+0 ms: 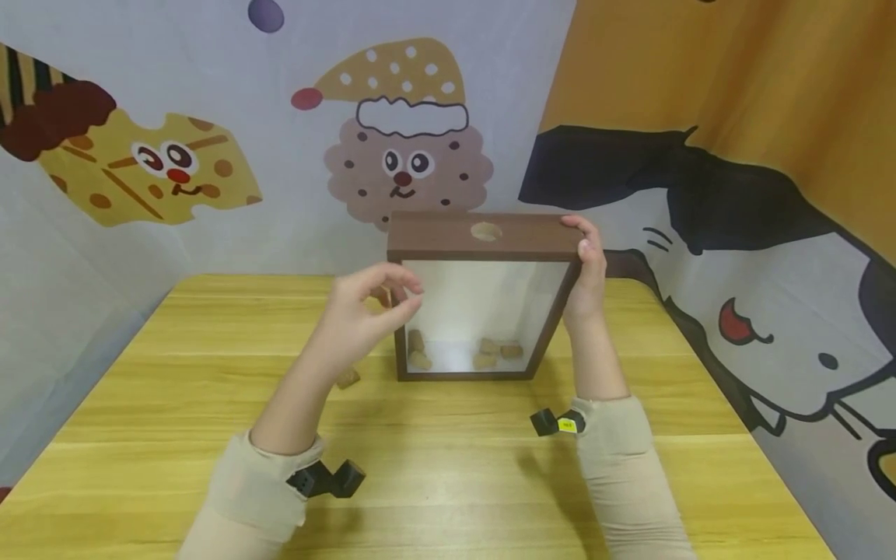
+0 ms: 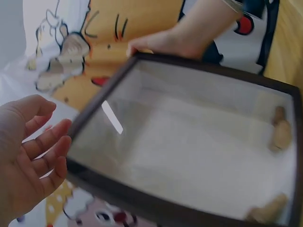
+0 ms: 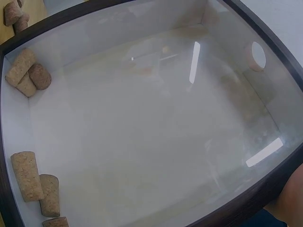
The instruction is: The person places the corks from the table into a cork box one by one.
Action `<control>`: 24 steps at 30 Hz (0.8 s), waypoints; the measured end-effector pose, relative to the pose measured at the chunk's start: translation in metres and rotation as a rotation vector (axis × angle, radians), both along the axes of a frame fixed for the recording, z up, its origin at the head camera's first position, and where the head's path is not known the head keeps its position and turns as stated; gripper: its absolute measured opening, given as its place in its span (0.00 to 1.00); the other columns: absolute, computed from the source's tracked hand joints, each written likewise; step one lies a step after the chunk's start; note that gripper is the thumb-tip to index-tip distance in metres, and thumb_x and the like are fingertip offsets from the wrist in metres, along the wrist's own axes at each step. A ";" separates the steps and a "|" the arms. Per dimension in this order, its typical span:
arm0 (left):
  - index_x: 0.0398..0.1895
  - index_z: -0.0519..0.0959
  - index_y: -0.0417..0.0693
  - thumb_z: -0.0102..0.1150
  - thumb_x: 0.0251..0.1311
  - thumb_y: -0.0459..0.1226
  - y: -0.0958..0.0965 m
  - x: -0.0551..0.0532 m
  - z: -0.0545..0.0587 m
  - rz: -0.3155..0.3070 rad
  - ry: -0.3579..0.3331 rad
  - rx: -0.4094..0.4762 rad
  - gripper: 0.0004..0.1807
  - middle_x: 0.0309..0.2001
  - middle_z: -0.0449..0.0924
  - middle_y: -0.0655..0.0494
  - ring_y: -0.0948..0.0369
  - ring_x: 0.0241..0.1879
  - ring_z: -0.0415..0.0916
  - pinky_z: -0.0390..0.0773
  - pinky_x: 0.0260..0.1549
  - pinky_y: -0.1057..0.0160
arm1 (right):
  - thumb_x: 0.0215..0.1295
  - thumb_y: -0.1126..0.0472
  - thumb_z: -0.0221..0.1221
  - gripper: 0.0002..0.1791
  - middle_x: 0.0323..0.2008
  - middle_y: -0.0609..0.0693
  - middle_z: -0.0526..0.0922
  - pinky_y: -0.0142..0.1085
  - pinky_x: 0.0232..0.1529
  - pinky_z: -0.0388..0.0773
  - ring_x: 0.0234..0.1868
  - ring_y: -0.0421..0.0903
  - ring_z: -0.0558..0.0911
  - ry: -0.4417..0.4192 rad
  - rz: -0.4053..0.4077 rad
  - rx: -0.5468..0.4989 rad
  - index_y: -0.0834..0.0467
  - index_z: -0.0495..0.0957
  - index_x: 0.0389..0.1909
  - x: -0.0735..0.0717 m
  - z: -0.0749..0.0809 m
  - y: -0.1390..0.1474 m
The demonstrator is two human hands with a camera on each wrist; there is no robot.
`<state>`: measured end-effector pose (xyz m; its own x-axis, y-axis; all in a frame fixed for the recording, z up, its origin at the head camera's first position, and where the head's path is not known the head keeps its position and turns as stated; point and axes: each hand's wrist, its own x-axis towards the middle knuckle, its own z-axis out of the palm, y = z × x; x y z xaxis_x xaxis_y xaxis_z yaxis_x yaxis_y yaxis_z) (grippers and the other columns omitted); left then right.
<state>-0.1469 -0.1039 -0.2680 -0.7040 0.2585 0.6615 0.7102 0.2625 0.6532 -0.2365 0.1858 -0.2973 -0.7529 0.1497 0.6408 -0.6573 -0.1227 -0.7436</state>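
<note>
A brown shadow box (image 1: 483, 253) with a clear front stands upright on the table, a round hole (image 1: 486, 232) in its top. My right hand (image 1: 588, 268) grips its upper right corner, fingers over the top edge and thumb at the front. Just off the box's left edge, my left hand (image 1: 358, 307) hangs with loosely bent fingers; the left wrist view shows nothing in it. Inside, at the bottom, lie several wine corks (image 3: 27, 176), in one group by the left corner and another toward the right.
A loose cork (image 1: 348, 378) lies on the wooden table (image 1: 448, 474), left of the box. More corks (image 3: 13, 13) show outside the frame in the right wrist view. A cartoon-printed cloth (image 1: 294, 171) hangs behind the table.
</note>
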 end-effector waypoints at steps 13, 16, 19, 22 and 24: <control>0.45 0.80 0.46 0.64 0.60 0.33 -0.070 0.003 -0.075 0.131 -0.241 -0.125 0.11 0.39 0.82 0.58 0.61 0.37 0.74 0.74 0.34 0.63 | 0.61 0.36 0.50 0.29 0.53 0.55 0.73 0.43 0.48 0.60 0.52 0.52 0.68 0.000 -0.002 0.004 0.51 0.75 0.55 -0.001 0.001 0.000; 0.47 0.80 0.47 0.64 0.60 0.34 -0.087 0.000 -0.087 0.145 -0.277 -0.167 0.12 0.40 0.81 0.55 0.59 0.38 0.74 0.73 0.35 0.62 | 0.61 0.37 0.51 0.28 0.53 0.55 0.73 0.43 0.48 0.60 0.51 0.52 0.68 0.004 -0.001 -0.009 0.50 0.75 0.54 -0.001 0.002 0.000; 0.48 0.80 0.48 0.63 0.61 0.35 -0.102 -0.005 -0.097 0.158 -0.298 -0.230 0.12 0.40 0.81 0.55 0.60 0.38 0.73 0.73 0.34 0.61 | 0.61 0.37 0.51 0.27 0.52 0.55 0.73 0.43 0.47 0.61 0.51 0.52 0.68 0.004 -0.006 -0.008 0.49 0.75 0.54 0.000 0.001 0.000; 0.46 0.80 0.47 0.62 0.61 0.34 -0.116 -0.010 -0.107 0.158 -0.321 -0.282 0.10 0.40 0.81 0.53 0.59 0.38 0.73 0.72 0.33 0.60 | 0.61 0.37 0.50 0.27 0.52 0.55 0.73 0.43 0.47 0.60 0.51 0.52 0.68 -0.001 -0.012 -0.002 0.49 0.75 0.54 0.000 0.001 0.000; 0.45 0.80 0.46 0.62 0.61 0.34 -0.124 -0.013 -0.113 0.153 -0.346 -0.312 0.09 0.40 0.82 0.52 0.58 0.38 0.73 0.72 0.32 0.60 | 0.61 0.36 0.50 0.28 0.53 0.54 0.73 0.43 0.47 0.60 0.51 0.52 0.68 -0.007 -0.012 0.001 0.49 0.75 0.54 0.000 0.000 0.000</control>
